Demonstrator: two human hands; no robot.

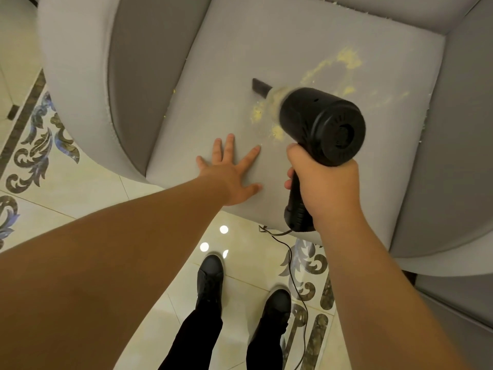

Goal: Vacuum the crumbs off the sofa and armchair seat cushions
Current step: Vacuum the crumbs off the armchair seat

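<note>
A grey armchair seat cushion fills the upper middle of the head view. Yellow crumbs lie scattered across its right half, with more crumbs beside and under the vacuum's front. My right hand grips the handle of a black handheld vacuum, whose dark nozzle points left and away over the cushion. The clear dust cup behind the nozzle holds yellowish crumbs. My left hand rests flat on the cushion's front part, fingers spread, left of the vacuum.
Rounded grey armrests rise on the left and on the right. A thin black cord trails from the handle down to the glossy patterned tile floor. My two black shoes stand in front of the chair.
</note>
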